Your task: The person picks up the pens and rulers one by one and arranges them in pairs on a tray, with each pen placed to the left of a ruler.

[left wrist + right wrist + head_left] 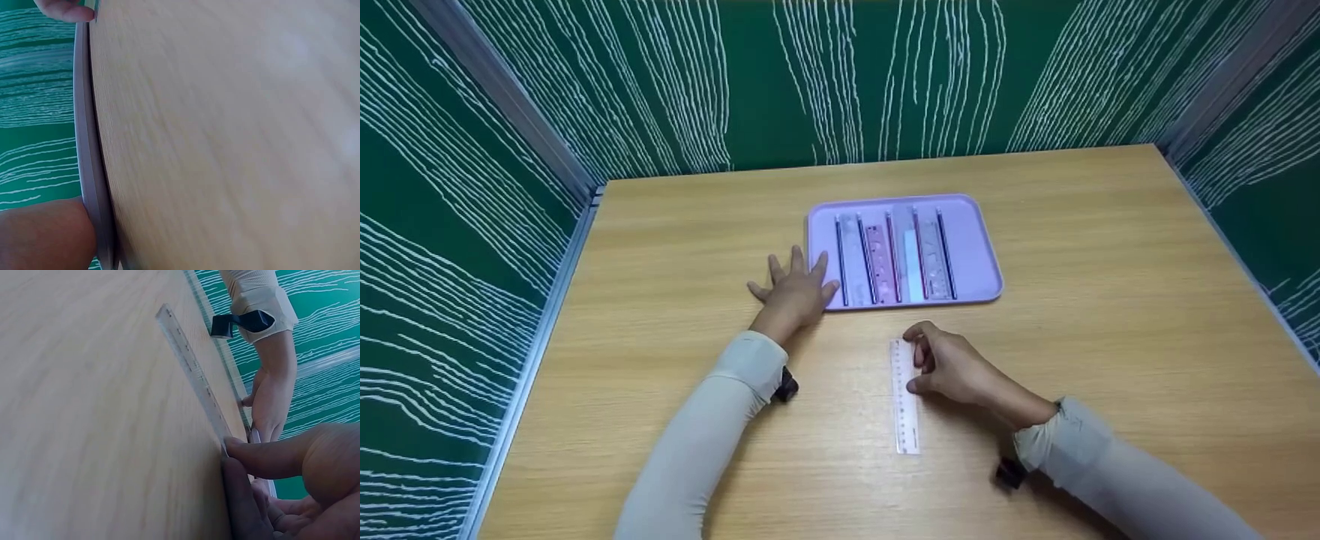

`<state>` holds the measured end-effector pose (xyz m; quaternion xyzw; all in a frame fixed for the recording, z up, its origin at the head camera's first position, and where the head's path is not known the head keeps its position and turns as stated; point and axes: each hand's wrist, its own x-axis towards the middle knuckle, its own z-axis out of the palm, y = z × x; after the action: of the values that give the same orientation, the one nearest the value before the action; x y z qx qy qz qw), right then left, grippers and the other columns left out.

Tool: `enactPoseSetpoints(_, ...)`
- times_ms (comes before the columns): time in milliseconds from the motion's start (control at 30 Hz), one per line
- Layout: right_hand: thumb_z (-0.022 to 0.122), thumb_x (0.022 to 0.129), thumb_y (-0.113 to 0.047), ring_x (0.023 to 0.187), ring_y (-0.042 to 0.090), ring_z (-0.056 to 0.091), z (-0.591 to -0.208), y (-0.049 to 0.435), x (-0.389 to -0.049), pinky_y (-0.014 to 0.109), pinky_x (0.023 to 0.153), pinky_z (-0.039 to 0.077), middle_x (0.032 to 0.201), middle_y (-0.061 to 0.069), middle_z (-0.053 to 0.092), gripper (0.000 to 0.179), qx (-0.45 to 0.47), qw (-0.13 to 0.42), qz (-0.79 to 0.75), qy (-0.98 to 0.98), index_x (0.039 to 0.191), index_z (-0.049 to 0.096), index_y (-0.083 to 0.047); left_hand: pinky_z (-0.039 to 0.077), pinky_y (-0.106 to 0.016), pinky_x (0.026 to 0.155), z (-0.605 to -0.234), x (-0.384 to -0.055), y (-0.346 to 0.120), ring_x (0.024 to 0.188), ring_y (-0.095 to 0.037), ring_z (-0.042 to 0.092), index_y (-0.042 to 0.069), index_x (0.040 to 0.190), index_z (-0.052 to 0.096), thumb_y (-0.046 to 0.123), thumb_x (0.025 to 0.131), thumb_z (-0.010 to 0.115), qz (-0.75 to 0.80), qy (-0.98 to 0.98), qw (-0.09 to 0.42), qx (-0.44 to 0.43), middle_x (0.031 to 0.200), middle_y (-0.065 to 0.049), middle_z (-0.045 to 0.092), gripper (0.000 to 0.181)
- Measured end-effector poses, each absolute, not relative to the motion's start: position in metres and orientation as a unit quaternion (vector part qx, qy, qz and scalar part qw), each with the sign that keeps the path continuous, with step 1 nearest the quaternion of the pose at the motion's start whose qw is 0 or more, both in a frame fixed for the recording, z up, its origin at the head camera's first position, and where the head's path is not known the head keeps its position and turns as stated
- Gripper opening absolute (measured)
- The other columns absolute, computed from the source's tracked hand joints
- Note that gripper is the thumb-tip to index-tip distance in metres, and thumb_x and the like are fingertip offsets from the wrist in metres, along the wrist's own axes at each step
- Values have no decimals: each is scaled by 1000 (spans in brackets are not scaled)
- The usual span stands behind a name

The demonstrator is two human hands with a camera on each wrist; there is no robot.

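A clear straight ruler [905, 405] with dark markings lies lengthwise on the table in front of the tray. My right hand [956, 367] is at its upper right side, thumb and forefinger curled at the edge; in the right wrist view they pinch the near part of the ruler [194, 374]. My left hand [795, 292] rests with fingers spread at the left front corner of the lilac tray [979, 255], partly over its rim. On the tray lie several dark pencils [945, 255], a pink stencil ruler [879, 262], a pale blue strip [913, 262] and clear rulers [934, 259].
The wood-grain table [675, 300] is bounded by metal frame posts and dark green panels [765, 90] with white wavy lines. Dark wrist cameras [786, 385] are strapped below both sleeves.
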<state>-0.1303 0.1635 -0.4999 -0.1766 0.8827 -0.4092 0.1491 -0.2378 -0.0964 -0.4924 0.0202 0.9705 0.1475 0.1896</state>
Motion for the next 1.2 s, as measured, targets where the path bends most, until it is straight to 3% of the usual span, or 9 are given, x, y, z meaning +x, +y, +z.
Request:
enactPoseSetpoints(267, 91, 65, 2, 80, 17, 54, -499, 161, -132, 25, 70, 48, 93, 9, 56, 65, -157, 161, -408, 885, 119, 53, 0, -5, -89, 104, -493, -237, -97, 153, -53, -16, 42, 163, 14, 59, 106, 34, 146, 972, 185, 21, 174, -10, -8, 63)
enactPoseSetpoints(467, 94, 61, -1, 81, 16, 51, -497, 160, -130, 26, 74, 44, 97, 10, 52, 68, -164, 145, -394, 893, 114, 51, 0, -3, -90, 104, -492, -238, -97, 153, -54, -14, 40, 164, 14, 59, 106, 33, 143, 973, 181, 29, 174, -11, -7, 63)
enactPoseSetpoints(1200, 83, 73, 6, 75, 16, 55, -497, 165, -132, 22, 67, 46, 87, 9, 63, 66, -165, 176, -466, 851, 122, 40, -3, -4, -89, 105, -493, -238, -98, 153, -53, -15, 41, 163, 14, 60, 106, 33, 142, 972, 184, 22, 174, -10, -7, 64)
